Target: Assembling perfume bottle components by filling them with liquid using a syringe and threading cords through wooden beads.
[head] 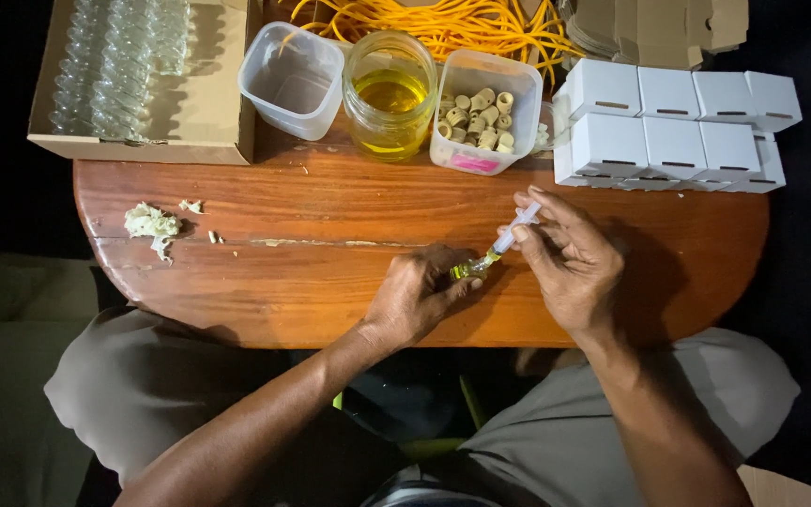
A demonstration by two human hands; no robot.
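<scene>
My left hand (415, 296) grips a tiny glass vial (467, 270) with yellow liquid in it, low over the wooden table (330, 253). My right hand (570, 258) holds a clear syringe (514, 230) slanted down, its tip at the vial's mouth. Both hands meet near the table's front edge, right of centre.
At the back stand an empty clear tub (291, 77), a glass jar of yellow oil (390, 94) and a tub of small corks (485, 113). A cardboard box with several empty vials (143, 75) sits back left, white boxes (673, 131) back right, yellow cord (443, 23) behind. Pale crumbs (150, 222) lie left.
</scene>
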